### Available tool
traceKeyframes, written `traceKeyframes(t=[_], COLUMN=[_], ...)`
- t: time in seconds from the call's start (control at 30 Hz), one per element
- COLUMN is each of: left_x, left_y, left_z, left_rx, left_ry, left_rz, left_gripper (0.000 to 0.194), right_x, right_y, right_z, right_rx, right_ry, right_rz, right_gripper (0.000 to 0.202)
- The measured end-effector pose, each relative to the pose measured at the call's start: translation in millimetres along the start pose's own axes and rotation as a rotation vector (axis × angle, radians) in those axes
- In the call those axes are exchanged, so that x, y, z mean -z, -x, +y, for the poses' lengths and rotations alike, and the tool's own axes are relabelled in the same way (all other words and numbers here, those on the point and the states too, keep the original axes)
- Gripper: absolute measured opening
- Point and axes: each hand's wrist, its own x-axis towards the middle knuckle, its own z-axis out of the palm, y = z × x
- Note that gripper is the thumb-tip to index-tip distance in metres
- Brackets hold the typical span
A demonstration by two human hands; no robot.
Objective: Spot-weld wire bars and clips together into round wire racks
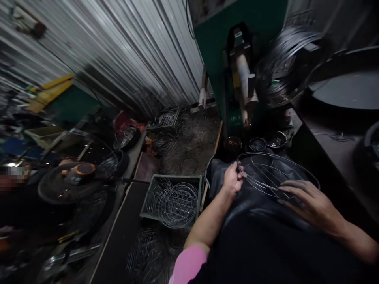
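Observation:
A round wire rack (265, 185) with thin crossing wires lies tilted over my lap, above a dark apron (217, 173). My left hand (233, 177) pinches its rim at the left side, fingers closed around the wire. On the other side, my right hand (309, 199) reaches over the rack's near right part with its fingers stretched out. Its fingertips are close to the inner wires; whether they touch is unclear. Behind the rack, small bowls (257, 144) hold metal bits too small to name.
A green crate (145, 201) at my left holds several round wire racks (179, 203). More wirework lies on the floor. A green machine (211, 47) stands ahead, with coiled wire (291, 43) beside it. At far left, a blurred hand of another person (13, 173) shows by a bench.

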Motion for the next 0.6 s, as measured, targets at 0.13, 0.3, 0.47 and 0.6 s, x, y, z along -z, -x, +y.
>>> traceKeyframes(t=[0.13,0.3,0.47,0.6], left_x=[-8.8,-11.0,9.6,34.1], left_y=[12,26,20,19], left_z=[9,22,27,29], left_rx=[0.024,0.015,-0.077,-0.448], left_ry=[0.029,0.095,-0.033,-0.439], left_rz=[0.065,0.019,0.053,0.079], left_gripper=[0.018,0.018,0.021,0.028], right_x=[-6,6,4,-4], right_y=[-7,-33,-58,-65], right_z=[2,2,-3,-5], right_rx=[0.023,-0.141,-0.427,-0.479], right_ry=[0.020,-0.083,-0.281,-0.374], right_rz=[0.104,0.157,0.043,-0.019], right_gripper=[0.019,0.013,0.027,0.033])
